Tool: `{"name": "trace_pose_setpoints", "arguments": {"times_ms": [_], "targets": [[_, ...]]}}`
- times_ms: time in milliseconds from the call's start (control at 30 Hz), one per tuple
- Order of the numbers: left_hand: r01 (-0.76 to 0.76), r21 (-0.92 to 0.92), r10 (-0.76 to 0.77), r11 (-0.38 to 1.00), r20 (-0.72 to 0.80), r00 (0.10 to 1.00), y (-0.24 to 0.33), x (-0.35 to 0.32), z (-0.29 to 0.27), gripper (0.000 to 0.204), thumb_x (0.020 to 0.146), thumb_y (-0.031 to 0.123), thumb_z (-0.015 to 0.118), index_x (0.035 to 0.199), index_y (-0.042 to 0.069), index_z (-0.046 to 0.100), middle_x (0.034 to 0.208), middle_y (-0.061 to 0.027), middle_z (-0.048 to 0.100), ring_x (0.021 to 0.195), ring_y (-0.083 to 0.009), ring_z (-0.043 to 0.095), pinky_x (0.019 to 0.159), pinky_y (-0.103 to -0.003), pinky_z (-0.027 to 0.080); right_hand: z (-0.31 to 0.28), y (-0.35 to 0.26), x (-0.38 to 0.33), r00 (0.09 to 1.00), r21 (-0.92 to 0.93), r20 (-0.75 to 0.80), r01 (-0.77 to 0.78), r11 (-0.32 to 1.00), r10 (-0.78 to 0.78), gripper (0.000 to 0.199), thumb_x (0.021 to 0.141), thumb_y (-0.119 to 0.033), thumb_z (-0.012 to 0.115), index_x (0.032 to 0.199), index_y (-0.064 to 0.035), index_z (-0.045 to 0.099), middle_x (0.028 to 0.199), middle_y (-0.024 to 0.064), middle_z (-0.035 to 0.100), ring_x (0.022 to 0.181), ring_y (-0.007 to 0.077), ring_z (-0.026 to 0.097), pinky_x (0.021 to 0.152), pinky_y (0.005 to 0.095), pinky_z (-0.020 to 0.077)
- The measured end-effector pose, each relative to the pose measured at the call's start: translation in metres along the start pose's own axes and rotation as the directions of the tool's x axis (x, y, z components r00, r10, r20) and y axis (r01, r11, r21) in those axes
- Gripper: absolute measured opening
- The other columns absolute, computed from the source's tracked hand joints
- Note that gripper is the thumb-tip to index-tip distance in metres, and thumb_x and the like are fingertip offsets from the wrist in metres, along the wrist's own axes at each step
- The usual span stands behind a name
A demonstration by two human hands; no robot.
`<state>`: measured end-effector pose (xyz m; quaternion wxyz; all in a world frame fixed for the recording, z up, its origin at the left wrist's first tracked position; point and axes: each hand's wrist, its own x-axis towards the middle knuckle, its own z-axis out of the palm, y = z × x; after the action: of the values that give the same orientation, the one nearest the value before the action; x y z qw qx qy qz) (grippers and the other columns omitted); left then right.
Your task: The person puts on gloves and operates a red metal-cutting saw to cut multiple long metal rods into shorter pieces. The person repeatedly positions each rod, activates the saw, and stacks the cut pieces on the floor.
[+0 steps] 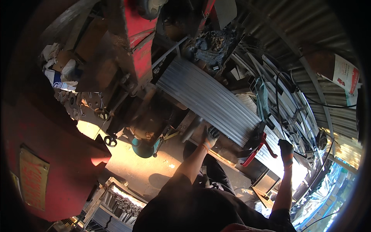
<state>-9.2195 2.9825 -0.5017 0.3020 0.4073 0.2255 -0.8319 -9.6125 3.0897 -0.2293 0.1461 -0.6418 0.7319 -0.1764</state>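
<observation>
Several long silvery metal profiles (208,98) lie side by side, running from the red machine down to the right. My left hand (211,137), in a dark glove with an orange cuff, is by their near edge. Its fingers look stretched out; whether they touch the metal I cannot tell. My right hand (286,151), also gloved, is closed like a fist past the right end of a red-handled black fixture (262,150), which sits across the profiles. What the right fingers hold, if anything, is hidden.
A red machine column (141,42) stands at the far left of the profiles, with handwheels (110,140) below it. A large red panel (58,174) fills the left side. More long metal strips (297,112) and a black cable (277,92) lie right. A rack of profiles (119,207) stands lower left.
</observation>
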Motion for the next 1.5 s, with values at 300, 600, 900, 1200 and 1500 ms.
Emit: {"name": "trace_pose_setpoints", "arguments": {"times_ms": [300, 600, 900, 1200, 1500], "targets": [[0.156, -0.302, -0.013, 0.941, 0.425, 0.905, 0.024, 0.026, 0.022, 0.059, 0.110, 0.044, 0.033, 0.154, 0.006, 0.042, 0.162, -0.0096, 0.040, 0.148, -0.0309, 0.038, 0.125, -0.046, 0.028, 0.124, 0.041, 0.133, 0.906, 0.153, 0.415, -0.158, 0.975, 0.081, 0.028, 0.100, -0.008, 0.058, 0.126, -0.0015, 0.067, 0.119, 0.0166, 0.070, 0.112, 0.0313, 0.067, 0.094, 0.0381, 0.0548], [0.453, -0.520, -0.069, 0.725, 0.599, 0.798, 0.014, 0.089, -0.024, 0.055, 0.110, 0.042, 0.034, 0.151, 0.008, 0.045, 0.157, -0.0087, 0.046, 0.144, -0.0281, 0.042, 0.123, -0.045, 0.031, 0.275, 0.173, 0.157, 0.781, 0.200, 0.621, -0.239, 0.950, 0.066, 0.043, 0.101, -0.003, 0.049, 0.144, -0.0036, 0.055, 0.134, 0.0163, 0.066, 0.112, 0.0264, 0.068, 0.100, 0.0361, 0.0535], [0.397, -0.578, -0.147, 0.713, 0.430, 0.891, 0.004, 0.130, -0.040, 0.054, 0.110, 0.041, 0.038, 0.151, 0.008, 0.045, 0.156, -0.0086, 0.046, 0.143, -0.0270, 0.043, 0.122, -0.044, 0.032, 0.282, 0.201, 0.136, 0.824, 0.031, 0.561, -0.116, 0.993, 0.079, 0.042, 0.102, -0.004, 0.049, 0.143, -0.0032, 0.056, 0.133, 0.0162, 0.067, 0.112, 0.0264, 0.068, 0.100, 0.0358, 0.0531], [0.321, -0.510, -0.193, 0.798, 0.289, 0.938, 0.009, 0.147, -0.055, 0.053, 0.110, 0.041, 0.039, 0.151, 0.008, 0.045, 0.156, -0.0081, 0.046, 0.143, -0.0263, 0.043, 0.122, -0.044, 0.033, 0.301, 0.203, 0.109, 0.820, 0.058, 0.560, -0.182, 0.982, 0.119, 0.041, 0.102, -0.005, 0.048, 0.142, -0.0028, 0.057, 0.132, 0.0160, 0.067, 0.113, 0.0265, 0.068, 0.101, 0.0356, 0.0527], [0.315, -0.477, -0.229, 0.820, 0.231, 0.946, 0.017, 0.149, -0.060, 0.053, 0.109, 0.041, 0.040, 0.150, 0.009, 0.045, 0.156, -0.0075, 0.046, 0.143, -0.0257, 0.043, 0.121, -0.044, 0.033, 0.305, 0.187, 0.103, 0.811, 0.058, 0.568, -0.209, 0.976, 0.140, 0.040, 0.103, -0.006, 0.048, 0.141, -0.0024, 0.057, 0.130, 0.0159, 0.068, 0.114, 0.0266, 0.068, 0.102, 0.0353, 0.0522]]}}
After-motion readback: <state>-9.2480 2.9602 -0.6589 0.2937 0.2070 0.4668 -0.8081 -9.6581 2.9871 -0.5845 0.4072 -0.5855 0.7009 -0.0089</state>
